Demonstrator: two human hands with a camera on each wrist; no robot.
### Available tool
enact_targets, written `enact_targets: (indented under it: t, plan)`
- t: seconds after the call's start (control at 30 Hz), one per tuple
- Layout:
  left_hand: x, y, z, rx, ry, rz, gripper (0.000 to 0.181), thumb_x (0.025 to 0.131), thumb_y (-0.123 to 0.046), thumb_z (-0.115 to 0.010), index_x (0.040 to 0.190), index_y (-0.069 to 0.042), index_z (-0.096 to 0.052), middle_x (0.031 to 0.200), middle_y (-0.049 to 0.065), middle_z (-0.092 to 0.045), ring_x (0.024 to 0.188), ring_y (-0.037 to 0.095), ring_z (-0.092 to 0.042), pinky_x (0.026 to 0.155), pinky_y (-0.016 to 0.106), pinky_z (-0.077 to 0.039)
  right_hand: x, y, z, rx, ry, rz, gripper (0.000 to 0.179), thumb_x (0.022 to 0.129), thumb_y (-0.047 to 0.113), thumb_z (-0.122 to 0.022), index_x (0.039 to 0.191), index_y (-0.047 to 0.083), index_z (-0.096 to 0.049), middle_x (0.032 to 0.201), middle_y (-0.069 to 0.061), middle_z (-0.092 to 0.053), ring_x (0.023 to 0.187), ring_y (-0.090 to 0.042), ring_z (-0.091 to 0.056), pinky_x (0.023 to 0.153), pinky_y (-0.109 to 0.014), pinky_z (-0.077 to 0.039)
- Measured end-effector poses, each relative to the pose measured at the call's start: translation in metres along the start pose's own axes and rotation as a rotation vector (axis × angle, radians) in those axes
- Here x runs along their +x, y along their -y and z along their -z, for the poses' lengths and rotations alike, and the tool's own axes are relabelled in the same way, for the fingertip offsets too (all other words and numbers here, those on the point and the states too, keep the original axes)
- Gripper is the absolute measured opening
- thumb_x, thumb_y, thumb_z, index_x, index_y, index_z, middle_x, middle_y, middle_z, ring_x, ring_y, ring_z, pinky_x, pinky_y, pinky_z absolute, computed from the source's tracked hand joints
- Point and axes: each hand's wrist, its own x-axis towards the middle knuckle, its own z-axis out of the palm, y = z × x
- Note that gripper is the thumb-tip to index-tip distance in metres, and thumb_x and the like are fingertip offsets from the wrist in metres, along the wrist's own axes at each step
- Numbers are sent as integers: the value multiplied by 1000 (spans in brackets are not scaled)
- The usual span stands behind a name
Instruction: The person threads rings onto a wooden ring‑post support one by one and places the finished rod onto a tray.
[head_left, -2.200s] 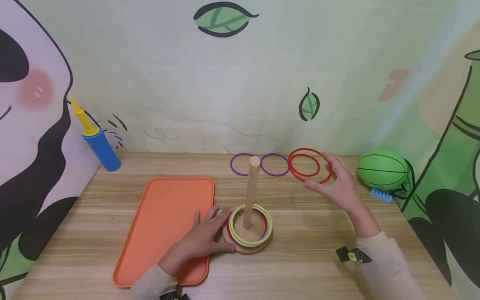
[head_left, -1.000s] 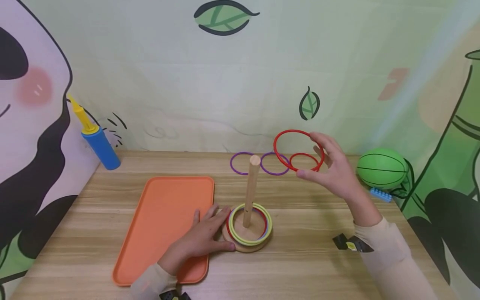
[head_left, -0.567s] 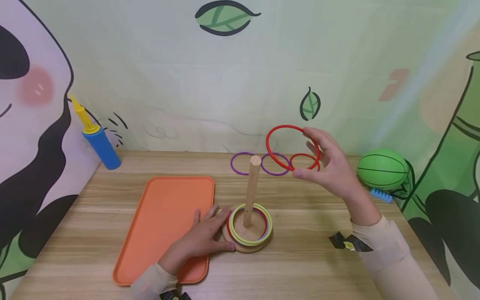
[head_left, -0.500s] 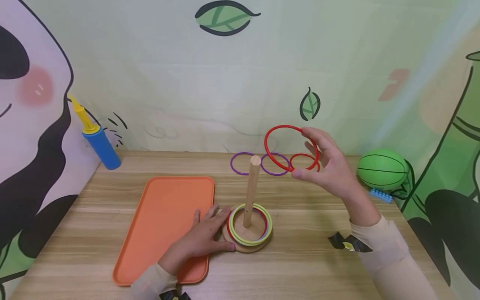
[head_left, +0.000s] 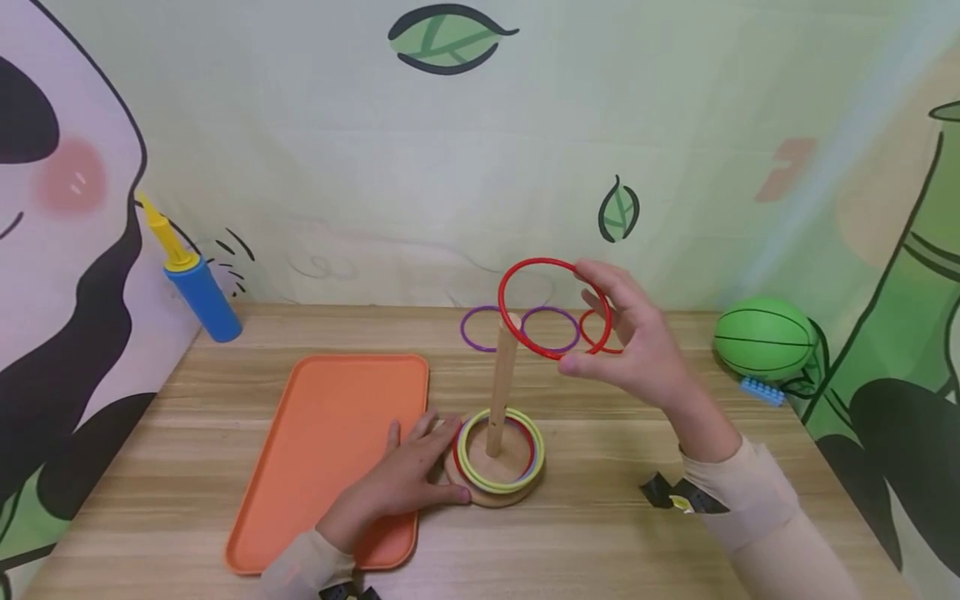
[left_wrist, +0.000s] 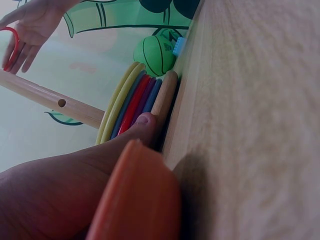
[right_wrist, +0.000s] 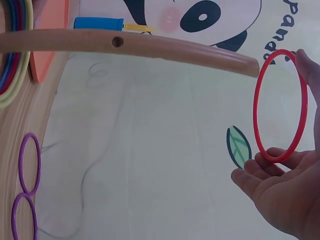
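Observation:
My right hand [head_left: 645, 350] pinches a red ring [head_left: 542, 261] between thumb and fingers. The ring is tilted in the air, its left edge overlapping the top of a wooden peg [head_left: 502, 392] in the head view. From the right wrist, the peg's tip lies beside the ring [right_wrist: 256, 107], not through it. Yellow, red, blue and purple rings [left_wrist: 120, 105] are stacked around the peg's foot on a round wooden base [head_left: 504, 501]. My left hand [head_left: 405, 475] rests against the base's left side with fingers spread, its thumb [left_wrist: 145, 120] touching the rim.
Two purple rings [head_left: 550, 351] and another red ring [head_left: 583, 333] lie on the table near the wall. An orange tray [head_left: 345, 417] sits partly under my left hand. A blue and yellow pump [head_left: 202, 296] stands far left; a green ball [head_left: 765, 337] and blue block [head_left: 762, 391] are far right.
My right hand has lifted the red ring off the table and carried it left to the peg's top, dipping slightly in the last half second. The left hand has stayed on the base.

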Motion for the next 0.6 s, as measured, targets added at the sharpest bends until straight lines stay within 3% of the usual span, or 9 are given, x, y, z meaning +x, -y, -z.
enact_targets:
  t: [0.3, 0.6]
  plan:
    - [1, 0, 0, 0, -2, -8, 106, 86, -59, -82, 166, -8, -34, 167, 13, -41, 161, 42, -11, 118, 76, 12, -8, -2, -14, -17, 44, -17, 96, 69, -12, -91, 154, -6, -47, 149, -12, -49, 137, -29, -48, 115, -32, -46]
    - [0, 0, 0, 2, 7, 9, 108, 85, -61, -81, 166, -9, -32, 168, 10, -39, 162, 39, -10, 119, 74, 13, -20, -10, -28, -71, 93, -69, 97, 73, 0, -95, 156, 0, -47, 153, -21, -46, 143, -25, -43, 119, -33, -40]
